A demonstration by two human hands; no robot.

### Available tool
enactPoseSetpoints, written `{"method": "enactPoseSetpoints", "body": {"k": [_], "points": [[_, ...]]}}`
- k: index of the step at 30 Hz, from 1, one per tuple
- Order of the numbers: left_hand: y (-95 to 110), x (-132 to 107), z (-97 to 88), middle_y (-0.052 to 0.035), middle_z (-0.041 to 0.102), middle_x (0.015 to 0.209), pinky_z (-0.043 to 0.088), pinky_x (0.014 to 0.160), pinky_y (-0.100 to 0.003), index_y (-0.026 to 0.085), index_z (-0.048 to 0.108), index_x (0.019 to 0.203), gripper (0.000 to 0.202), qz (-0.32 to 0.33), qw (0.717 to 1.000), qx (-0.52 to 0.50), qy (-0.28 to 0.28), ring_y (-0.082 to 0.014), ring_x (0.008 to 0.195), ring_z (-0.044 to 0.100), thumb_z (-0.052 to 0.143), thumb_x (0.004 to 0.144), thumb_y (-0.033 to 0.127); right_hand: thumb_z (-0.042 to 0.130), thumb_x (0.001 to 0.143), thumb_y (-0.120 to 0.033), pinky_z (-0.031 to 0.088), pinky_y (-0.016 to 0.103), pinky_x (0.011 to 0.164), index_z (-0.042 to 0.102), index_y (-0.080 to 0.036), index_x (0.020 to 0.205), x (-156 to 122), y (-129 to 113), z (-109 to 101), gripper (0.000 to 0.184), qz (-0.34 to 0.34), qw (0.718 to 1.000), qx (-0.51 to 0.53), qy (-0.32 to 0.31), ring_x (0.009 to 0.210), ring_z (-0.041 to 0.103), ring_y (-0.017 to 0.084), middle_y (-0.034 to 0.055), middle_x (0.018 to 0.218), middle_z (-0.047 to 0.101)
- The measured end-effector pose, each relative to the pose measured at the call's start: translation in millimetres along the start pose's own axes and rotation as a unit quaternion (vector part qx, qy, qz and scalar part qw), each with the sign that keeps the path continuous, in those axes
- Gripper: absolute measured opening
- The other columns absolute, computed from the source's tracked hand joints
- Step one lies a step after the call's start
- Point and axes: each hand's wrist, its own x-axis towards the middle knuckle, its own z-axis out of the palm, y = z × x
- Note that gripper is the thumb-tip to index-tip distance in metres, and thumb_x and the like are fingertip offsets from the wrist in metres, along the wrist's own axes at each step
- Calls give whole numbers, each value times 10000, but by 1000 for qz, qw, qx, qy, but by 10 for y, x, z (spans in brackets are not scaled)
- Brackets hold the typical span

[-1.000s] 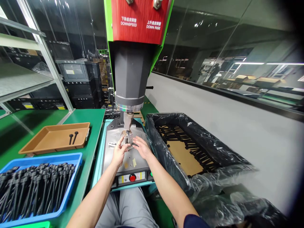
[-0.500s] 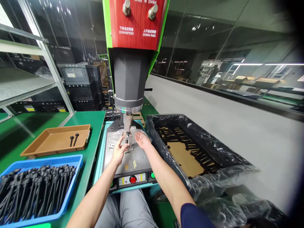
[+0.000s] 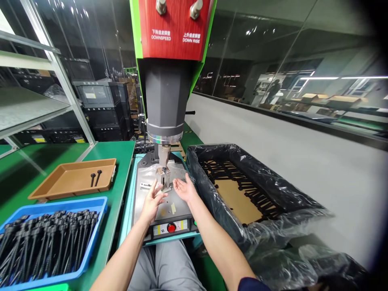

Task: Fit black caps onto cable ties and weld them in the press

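Note:
My left hand (image 3: 152, 201) hovers over the metal base plate (image 3: 151, 178) of the press machine (image 3: 166, 97), fingers spread and empty, just in front of the small metal fixture (image 3: 163, 177) under the horn. My right hand (image 3: 185, 190) is right of the fixture, palm turned up, fingers apart, holding nothing. A small black part seems to sit in the fixture. A red button (image 3: 171, 228) is on the machine's front panel below my wrists.
A blue bin (image 3: 91, 242) of several long black bolts stands at the lower left. Behind it a brown tray (image 3: 57, 188) holds two black bolts (image 3: 95, 178). Right of the machine, a box lined with black plastic (image 3: 212, 198) holds rows of black parts on cardboard. Metal shelving stands far left.
Both hands have drawn back from the fixture toward me and opened. The right palm has turned upward.

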Motion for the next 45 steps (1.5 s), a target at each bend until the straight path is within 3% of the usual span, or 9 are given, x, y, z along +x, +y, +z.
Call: {"method": "enactPoseSetpoints", "body": {"k": [3, 5, 7, 10, 11, 13, 17, 23, 45], "points": [[-163, -303, -283, -130, 555, 1322, 523, 774, -335, 283, 369, 1416, 650, 2, 995, 100, 5, -207, 964, 652, 605, 817, 373, 579, 870, -493, 575, 268, 663, 568, -136, 1018, -209, 149, -429, 386, -19, 999, -29, 5, 809, 640, 183, 113, 912, 617], [-328, -534, -573, -126, 561, 1312, 493, 892, -390, 233, 496, 1327, 544, 36, 972, 224, 64, -247, 1090, 596, 581, 816, 399, 668, 803, -400, 565, 306, 675, 580, -177, 991, -332, 246, -820, 305, -123, 980, -147, 51, 786, 633, 197, 84, 900, 621], [-520, -733, -875, -122, 516, 1356, 416, 1011, -439, 217, 545, 1275, 525, 78, 914, 365, 161, -290, 1227, 495, 583, 792, 419, 687, 756, -403, 543, 391, 774, 576, -208, 1064, -421, 320, -1225, 381, -290, 892, -321, 128, 874, 619, 242, 85, 988, 619], [-800, -891, -1196, -168, 475, 1378, 313, 1094, -486, 148, 451, 1357, 680, 63, 849, 482, 205, -333, 1303, 408, 587, 766, 456, 604, 775, -493, 401, 520, 982, 592, -180, 1113, -467, 396, -1730, 461, -437, 691, -540, 198, 1132, 503, 338, 154, 1181, 555], [-874, -903, -1253, -187, 471, 1374, 319, 1091, -485, 119, 406, 1385, 722, 49, 847, 492, 196, -335, 1301, 412, 575, 772, 462, 564, 797, -513, 360, 540, 1013, 579, -168, 1158, -461, 416, -1856, 500, -450, 647, -582, 201, 1176, 469, 354, 169, 1227, 532], [-979, -889, -1311, -203, 474, 1359, 355, 1068, -469, 91, 346, 1415, 757, 32, 852, 492, 177, -326, 1284, 436, 550, 790, 467, 489, 846, -522, 338, 535, 1038, 513, -161, 1272, -433, 447, -2050, 559, -444, 608, -631, 186, 1226, 437, 349, 175, 1288, 496], [-1021, -843, -1371, -160, 498, 1343, 391, 1040, -451, 150, 357, 1418, 739, 36, 855, 488, 171, -309, 1259, 469, 558, 788, 481, 431, 901, -481, 363, 446, 1063, 343, -215, 1426, -392, 449, -2261, 595, -409, 609, -669, 121, 1298, 407, 286, 123, 1404, 405], [-974, -868, -1450, -84, 546, 1323, 453, 975, -422, 269, 402, 1402, 666, 16, 862, 484, 147, -289, 1186, 544, 581, 784, 442, 473, 888, -432, 387, 420, 1057, 318, -242, 1449, -407, 397, -2348, 612, -395, 606, -684, 98, 1318, 397, 278, 94, 1440, 390], [-975, -869, -1464, -100, 502, 1384, 408, 1037, -395, 238, 398, 1410, 665, 22, 859, 491, 140, -265, 1274, 474, 565, 796, 431, 480, 871, -473, 359, 430, 1073, 334, -227, 1449, -429, 413, -2290, 645, -390, 631, -661, 116, 1310, 411, 271, 103, 1423, 430]]}}
